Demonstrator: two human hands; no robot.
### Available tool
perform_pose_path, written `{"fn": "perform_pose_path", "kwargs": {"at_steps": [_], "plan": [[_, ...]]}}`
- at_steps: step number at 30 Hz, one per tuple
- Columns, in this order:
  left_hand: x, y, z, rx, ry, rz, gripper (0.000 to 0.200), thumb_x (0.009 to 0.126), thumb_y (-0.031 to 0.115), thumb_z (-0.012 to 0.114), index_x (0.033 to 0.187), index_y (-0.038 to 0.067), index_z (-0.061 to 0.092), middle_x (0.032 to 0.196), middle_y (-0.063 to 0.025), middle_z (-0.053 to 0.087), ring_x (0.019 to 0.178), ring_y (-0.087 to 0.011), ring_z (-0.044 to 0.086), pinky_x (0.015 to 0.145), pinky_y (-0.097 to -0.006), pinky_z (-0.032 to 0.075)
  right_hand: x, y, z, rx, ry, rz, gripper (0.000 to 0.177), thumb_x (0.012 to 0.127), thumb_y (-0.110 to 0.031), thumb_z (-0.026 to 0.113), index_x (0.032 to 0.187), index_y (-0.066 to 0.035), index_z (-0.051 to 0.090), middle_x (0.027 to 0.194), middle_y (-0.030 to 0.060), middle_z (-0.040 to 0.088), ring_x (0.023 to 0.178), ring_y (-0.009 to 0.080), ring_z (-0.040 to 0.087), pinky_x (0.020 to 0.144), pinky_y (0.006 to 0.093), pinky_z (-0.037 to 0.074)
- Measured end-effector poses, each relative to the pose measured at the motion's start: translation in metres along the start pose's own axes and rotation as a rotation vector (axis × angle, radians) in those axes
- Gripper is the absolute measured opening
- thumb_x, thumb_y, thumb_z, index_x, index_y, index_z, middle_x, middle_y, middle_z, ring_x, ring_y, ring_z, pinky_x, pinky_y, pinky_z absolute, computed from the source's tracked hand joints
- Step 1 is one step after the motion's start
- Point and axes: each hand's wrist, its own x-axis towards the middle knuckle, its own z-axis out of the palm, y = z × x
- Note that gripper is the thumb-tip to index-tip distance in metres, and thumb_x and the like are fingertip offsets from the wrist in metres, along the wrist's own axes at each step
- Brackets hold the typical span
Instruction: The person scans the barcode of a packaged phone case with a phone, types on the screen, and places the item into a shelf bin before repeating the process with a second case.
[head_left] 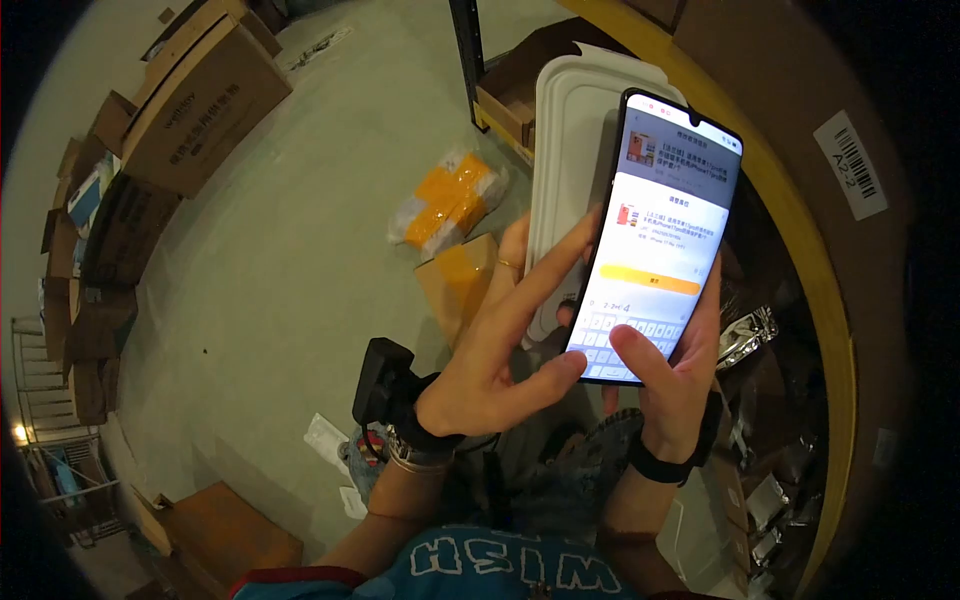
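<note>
1. Phone [655, 235]: btwn hands, long axis near-far, far end leaning R; neither hand nearer.
2. L hand [495, 365]: grips L edge, thumb at near corner.
3. R hand [676, 385]: grips R edge, thumb over near end.

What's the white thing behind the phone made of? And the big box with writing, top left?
The white thing: probably plastic, smooth, since its rounded rim looks moulded.
The big box: most likely cardboard, dull brown, with flat sides and folded edges.
</note>
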Motion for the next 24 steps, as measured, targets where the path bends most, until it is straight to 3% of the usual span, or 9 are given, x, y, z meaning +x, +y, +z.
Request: {"fn": "perform_pose_path", "kwargs": {"at_steps": [2, 8, 14, 17, 20, 24], "plan": [[0.000, -0.001, -0.001, 0.000, -0.002, 0.005, 0.074, 0.072, 0.012, 0.057, 0.139, 0.001, 0.027, 0.142, -0.0229, 0.018, 0.130, -0.0356, 0.022, 0.106, -0.0404, 0.017, -0.001, 0.003, -0.002, 0.007, -0.030, -0.043, 0.078, 0.074, -0.003, 0.060, 0.137, -0.002, 0.014, 0.106, 0.0177, 0.055, 0.077, 0.0209, 0.064, 0.042, 0.0220, 0.051], [0.002, 0.007, -0.001, 0.006, 0.011, 0.001, 0.074, 0.073, 0.013, 0.055, 0.140, 0.001, 0.027, 0.140, -0.0224, 0.019, 0.129, -0.0352, 0.024, 0.106, -0.0395, 0.019, 0.000, -0.003, 0.004, 0.215, 0.036, 0.021, 0.066, 0.087, -0.029, 0.044, 0.138, -0.003, 0.012, 0.108, 0.0223, 0.055, 0.074, 0.0251, 0.066, 0.035, 0.0268, 0.052], [-0.001, 0.013, -0.001, -0.008, 0.021, -0.015, 0.074, 0.073, 0.014, 0.055, 0.140, 0.001, 0.027, 0.139, -0.0222, 0.020, 0.128, -0.0357, 0.025, 0.105, -0.0392, 0.021, 0.000, -0.001, 0.006, 0.146, 0.055, 0.008, 0.060, 0.090, -0.031, 0.038, 0.137, -0.002, 0.015, 0.110, 0.0227, 0.054, 0.074, 0.0245, 0.066, 0.035, 0.0267, 0.052], [-0.001, 0.013, -0.002, 0.008, 0.018, 0.006, 0.074, 0.073, 0.014, 0.056, 0.140, 0.001, 0.027, 0.139, -0.0223, 0.020, 0.128, -0.0360, 0.025, 0.105, -0.0396, 0.020, -0.001, 0.002, 0.001, 0.031, 0.033, 0.018, 0.059, 0.092, -0.036, 0.029, 0.141, -0.008, 0.013, 0.117, 0.0195, 0.053, 0.078, 0.0283, 0.066, 0.046, 0.0320, 0.057], [-0.002, 0.014, -0.003, 0.030, 0.018, 0.024, 0.073, 0.073, 0.014, 0.056, 0.139, 0.001, 0.027, 0.139, -0.0224, 0.021, 0.128, -0.0360, 0.025, 0.105, -0.0402, 0.020, -0.003, 0.007, 0.002, 0.193, 0.044, -0.020, 0.060, 0.092, -0.039, 0.027, 0.141, -0.006, 0.013, 0.117, 0.0193, 0.053, 0.077, 0.0301, 0.066, 0.045, 0.0322, 0.056], [-0.004, 0.014, -0.005, 0.065, 0.021, 0.048, 0.073, 0.073, 0.014, 0.055, 0.139, 0.000, 0.028, 0.139, -0.0228, 0.021, 0.129, -0.0355, 0.024, 0.106, -0.0407, 0.019, -0.007, 0.007, 0.001, 0.148, 0.047, -0.030, 0.063, 0.091, -0.040, 0.027, 0.140, -0.003, 0.015, 0.120, 0.0188, 0.052, 0.082, 0.0299, 0.065, 0.046, 0.0322, 0.056]]}}
